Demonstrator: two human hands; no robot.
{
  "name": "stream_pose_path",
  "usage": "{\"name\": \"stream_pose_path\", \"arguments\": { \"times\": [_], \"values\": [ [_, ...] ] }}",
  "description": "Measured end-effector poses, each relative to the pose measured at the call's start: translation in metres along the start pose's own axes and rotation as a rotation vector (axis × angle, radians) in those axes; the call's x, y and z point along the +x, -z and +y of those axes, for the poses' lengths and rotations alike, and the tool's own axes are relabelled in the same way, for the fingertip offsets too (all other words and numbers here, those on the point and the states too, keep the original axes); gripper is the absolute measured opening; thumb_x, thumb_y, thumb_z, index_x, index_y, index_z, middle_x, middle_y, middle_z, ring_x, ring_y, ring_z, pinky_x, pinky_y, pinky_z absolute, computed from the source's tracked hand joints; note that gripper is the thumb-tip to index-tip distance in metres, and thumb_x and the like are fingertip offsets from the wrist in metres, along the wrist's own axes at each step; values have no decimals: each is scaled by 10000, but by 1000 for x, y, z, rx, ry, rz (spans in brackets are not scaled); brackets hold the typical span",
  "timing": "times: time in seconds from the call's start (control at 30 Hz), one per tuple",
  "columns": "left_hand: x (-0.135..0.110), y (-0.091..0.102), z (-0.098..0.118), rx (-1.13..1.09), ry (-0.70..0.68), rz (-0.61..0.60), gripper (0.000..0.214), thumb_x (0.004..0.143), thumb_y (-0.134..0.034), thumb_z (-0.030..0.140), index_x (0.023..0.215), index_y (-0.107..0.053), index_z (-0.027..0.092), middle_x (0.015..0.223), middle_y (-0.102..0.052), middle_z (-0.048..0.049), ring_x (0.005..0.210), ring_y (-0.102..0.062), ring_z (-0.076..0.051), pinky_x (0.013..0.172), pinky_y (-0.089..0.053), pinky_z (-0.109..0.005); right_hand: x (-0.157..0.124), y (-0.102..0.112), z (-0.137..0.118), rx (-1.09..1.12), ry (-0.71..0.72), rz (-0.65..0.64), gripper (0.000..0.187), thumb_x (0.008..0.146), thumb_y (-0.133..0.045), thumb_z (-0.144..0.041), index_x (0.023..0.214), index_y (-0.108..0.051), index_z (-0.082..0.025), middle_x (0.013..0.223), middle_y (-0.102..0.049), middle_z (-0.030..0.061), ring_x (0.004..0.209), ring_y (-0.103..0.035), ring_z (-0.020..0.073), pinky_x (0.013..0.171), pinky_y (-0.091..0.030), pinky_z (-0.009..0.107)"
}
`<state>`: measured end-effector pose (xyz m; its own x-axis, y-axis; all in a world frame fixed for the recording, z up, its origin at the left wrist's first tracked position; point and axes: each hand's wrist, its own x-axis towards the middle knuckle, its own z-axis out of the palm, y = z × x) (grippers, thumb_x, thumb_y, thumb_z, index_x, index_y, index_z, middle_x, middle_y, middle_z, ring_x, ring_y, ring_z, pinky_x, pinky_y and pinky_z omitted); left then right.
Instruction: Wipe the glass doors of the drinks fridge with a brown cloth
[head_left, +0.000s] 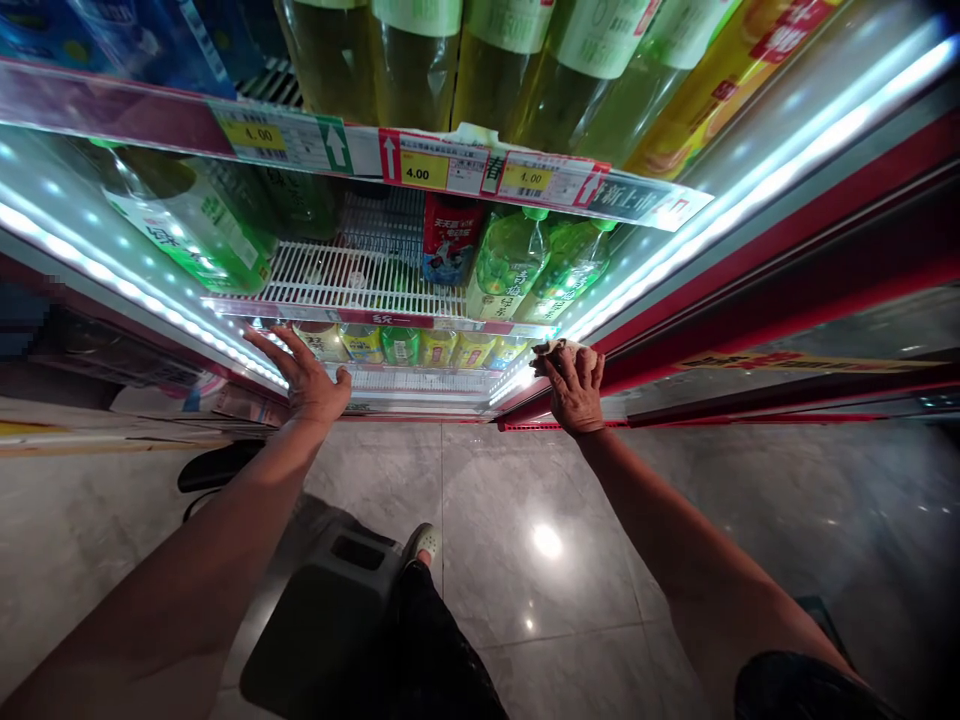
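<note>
My left hand point(313, 382) is open with its fingers spread, at the left side of the lit drinks fridge, just below the front edge of a wire shelf point(337, 275). Whether its fingertips touch the shelf edge or the frame I cannot tell. On the right, my right hand point(577, 398) is closed on a crumpled, light cloth with dark stains point(564, 352). It is beside the fridge's red door frame point(637, 372), near the bright light strip point(592, 318). Green bottles point(511, 262) stand on the wire shelf between the hands, to the right, next to a red and blue carton point(451, 240).
A price rail point(427, 172) runs across above, under tall bottles point(420, 60). More bottles point(401, 346) line a lower shelf. A large green bottle point(199, 220) leans at left. Below me are a grey stool point(322, 620), my shoe point(426, 540) and the tiled floor point(517, 480).
</note>
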<state>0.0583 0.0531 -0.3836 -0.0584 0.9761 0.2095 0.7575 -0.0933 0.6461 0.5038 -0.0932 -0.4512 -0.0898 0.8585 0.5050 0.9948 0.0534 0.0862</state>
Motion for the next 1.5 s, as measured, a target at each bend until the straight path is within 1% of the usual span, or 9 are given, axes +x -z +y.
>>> {"name": "stream_pose_path", "arguments": {
  "times": [0.17,0.3,0.53,0.67,0.97,1.1,1.27,1.43,1.5],
  "values": [
    [1,1,-4,23,-3,-18,1306,643,-740,114,1606,140,46,1627,346,-277,1529,304,-369,1288,-45,-564,-4,-13,-3,15,-60,-56,509,936,-465,-154,1380,-668,-296,1519,-569,90,1558,-229,399,1187,-161,802],
    [1,6,1,85,46,-41,1302,660,-756,116,1597,142,13,1612,340,-316,1545,271,-370,1297,-49,-516,-12,-16,-6,76,0,-145,569,912,-464,-124,1427,-622,-309,1544,-552,74,1547,-271,376,1188,-200,789],
    [3,5,4,108,57,-37,1316,651,-767,125,1587,148,-11,1616,301,-345,1559,231,-375,1298,-73,-505,9,-21,-10,88,-128,33,534,940,-456,-158,1415,-631,-327,1585,-503,62,1602,-91,373,1198,-107,804],
    [4,5,-2,85,56,-53,1363,625,-777,137,1600,172,51,1634,336,-270,1544,285,-357,1305,-29,-480,3,-29,-17,114,-102,-37,523,943,-448,-153,1388,-655,-334,1535,-562,62,1595,-150,355,1207,-119,790],
    [5,6,3,71,111,-60,1357,616,-777,163,1609,144,74,1658,298,-248,1541,295,-350,1302,-12,-480,-4,-10,-14,126,-29,-128,591,965,-418,-137,1506,-532,-344,1576,-527,30,1569,-258,321,1246,-156,722],
    [3,9,11,103,116,-72,1321,625,-762,177,1592,117,-17,1651,217,-323,1557,246,-372,1303,-44,-453,-2,1,-18,148,-45,-192,590,981,-409,-151,1528,-499,-353,1618,-471,13,1583,-222,318,1257,-139,716],
    [0,9,18,120,110,-35,1277,666,-735,176,1596,122,-1,1658,169,-328,1569,194,-405,1294,-111,-520,3,8,-21,172,-57,-166,607,988,-389,-131,1545,-473,-357,1626,-459,0,1601,-164,294,1270,-133,696],
    [-3,-2,9,158,150,-18,1224,721,-708,213,1604,113,2,1648,-68,-357,1581,-58,-444,1272,-169,-581,1,-26,-32,153,-196,-24,564,974,-400,-124,1467,-581,-330,1609,-480,50,1602,-142,337,1239,-130,754],
    [-4,-8,1,159,133,-14,1242,724,-718,256,1606,120,8,1647,-74,-352,1578,-65,-450,1272,-161,-591,-6,-47,-43,157,-266,17,536,957,-420,-123,1431,-621,-272,1616,-463,101,1600,-113,376,1207,-185,783]
  ]
}}
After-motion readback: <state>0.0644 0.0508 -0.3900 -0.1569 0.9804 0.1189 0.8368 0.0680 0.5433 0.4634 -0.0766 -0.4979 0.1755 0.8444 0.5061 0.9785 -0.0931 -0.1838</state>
